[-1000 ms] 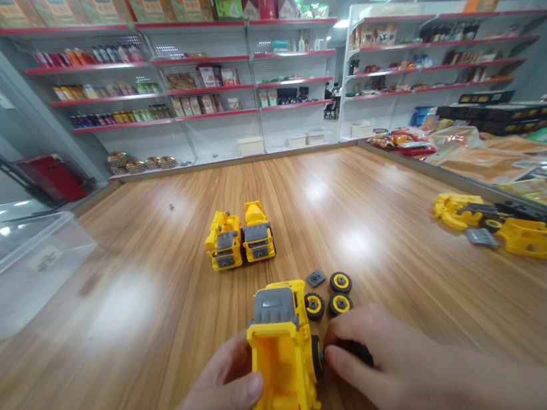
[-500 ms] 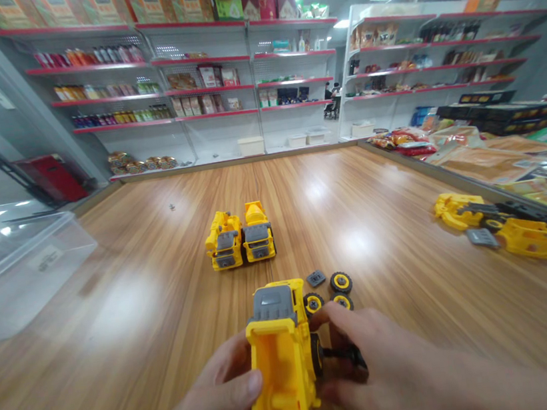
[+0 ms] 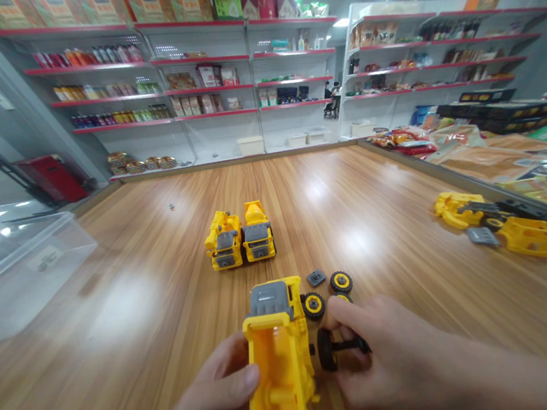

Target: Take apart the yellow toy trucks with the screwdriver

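A yellow toy dump truck (image 3: 272, 299) with a grey cab roof is in my left hand (image 3: 221, 383), which grips its left side, thumb on the bed's rim. My right hand (image 3: 387, 344) is closed around a black toy wheel (image 3: 327, 350) and a slim black screwdriver (image 3: 348, 344) whose shaft meets the wheel. A small gap separates this wheel from the truck's right side, where a dark axle stub (image 3: 312, 349) sticks out. Near my right fingers lie a loose yellow-hubbed wheel (image 3: 341, 282), another wheel (image 3: 313, 305), a third partly hidden, and a grey plate (image 3: 316, 278).
Two yellow toy trucks, a crane-like one (image 3: 225, 241) and a mixer (image 3: 258, 232), stand ahead on the wooden table (image 3: 162, 280). Yellow toy parts (image 3: 530, 236) lie at the right edge by packaged goods. A clear plastic bin (image 3: 24, 265) is at the left.
My right hand has drawn the wheel and screwdriver away to the right, off the truck's side. The truck has shifted up slightly in my left hand.
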The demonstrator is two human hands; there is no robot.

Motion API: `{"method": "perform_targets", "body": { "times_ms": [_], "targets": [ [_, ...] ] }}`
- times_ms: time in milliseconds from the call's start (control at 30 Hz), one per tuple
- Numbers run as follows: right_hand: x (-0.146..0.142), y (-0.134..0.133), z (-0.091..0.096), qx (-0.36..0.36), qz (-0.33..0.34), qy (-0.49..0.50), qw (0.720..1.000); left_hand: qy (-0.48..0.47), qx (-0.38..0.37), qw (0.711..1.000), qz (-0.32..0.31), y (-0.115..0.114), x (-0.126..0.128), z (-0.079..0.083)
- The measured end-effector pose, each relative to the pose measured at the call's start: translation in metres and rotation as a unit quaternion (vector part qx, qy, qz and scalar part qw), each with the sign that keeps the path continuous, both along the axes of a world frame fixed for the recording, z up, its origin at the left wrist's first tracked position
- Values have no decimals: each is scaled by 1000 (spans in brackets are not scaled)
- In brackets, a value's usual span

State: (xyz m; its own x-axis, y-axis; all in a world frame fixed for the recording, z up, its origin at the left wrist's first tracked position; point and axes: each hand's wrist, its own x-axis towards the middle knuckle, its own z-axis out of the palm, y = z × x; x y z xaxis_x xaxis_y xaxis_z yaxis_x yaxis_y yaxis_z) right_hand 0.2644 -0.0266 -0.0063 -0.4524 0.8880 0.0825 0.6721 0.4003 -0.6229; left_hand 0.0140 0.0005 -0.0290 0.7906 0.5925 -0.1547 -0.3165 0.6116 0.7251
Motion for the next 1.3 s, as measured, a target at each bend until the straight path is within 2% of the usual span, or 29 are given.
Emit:
{"method": "perform_targets", "body": {
  "times_ms": [133,333,567,767,1000,1300],
  "targets": [
    [10,5,6,27,-12,-69,997,16,-14,1000,8,0,-2,-2],
    [16,4,10,70,8,-187,980,20,-21,999,15,0,-1,-1],
    [14,5,11,69,11,-199,978,25,-28,999,28,-1,-1,1],
    [13,4,13,59,12,-166,984,16,-31,999,32,-1,-1,2],
    [13,6,8,63,76,-167,981,12,-26,999,26,1,-1,1],
    [20,10,4,93,26,-191,977,25,-29,999,25,1,-1,3]
  ]
}}
